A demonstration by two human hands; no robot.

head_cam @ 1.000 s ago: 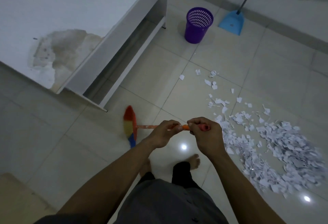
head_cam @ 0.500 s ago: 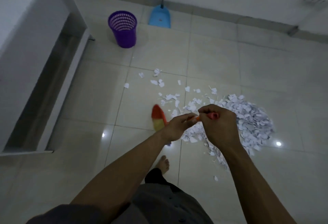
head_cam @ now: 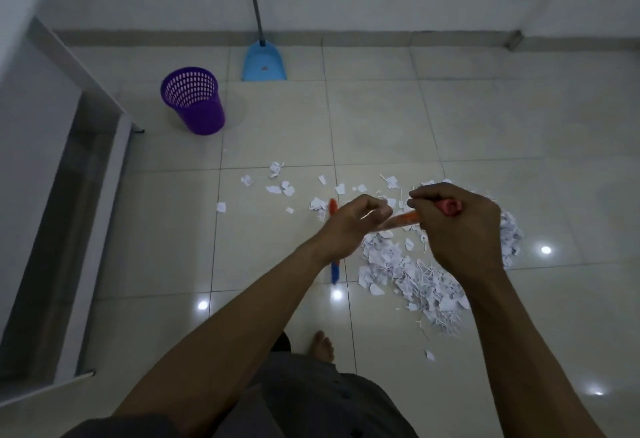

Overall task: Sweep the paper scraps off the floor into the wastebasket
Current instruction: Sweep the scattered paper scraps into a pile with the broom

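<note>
Both hands hold the broom [head_cam: 403, 220]. The left hand [head_cam: 353, 226] has its fingers curled around the lower orange handle, and the right hand [head_cam: 457, 229] is wrapped tightly near the red top end. The bristle head [head_cam: 335, 269] sits on the tile floor [head_cam: 485, 125] at the left edge of the paper scraps [head_cam: 412, 274]. Most scraps lie in a loose heap under and to the right of the hands, with strays [head_cam: 280, 189] scattered towards the purple wastebasket [head_cam: 193, 99], which stands well apart near the wall. The blue dustpan [head_cam: 264, 65] leans just beside it. The step seems to be gathering the scraps, so short, low strokes with the bristles kept flat on the tile should work best. Light scraps will likely flutter under a fast swing. Pull the strays into the heap first, then drive the tightened pile towards the dustpan rather than chasing single pieces.
</note>
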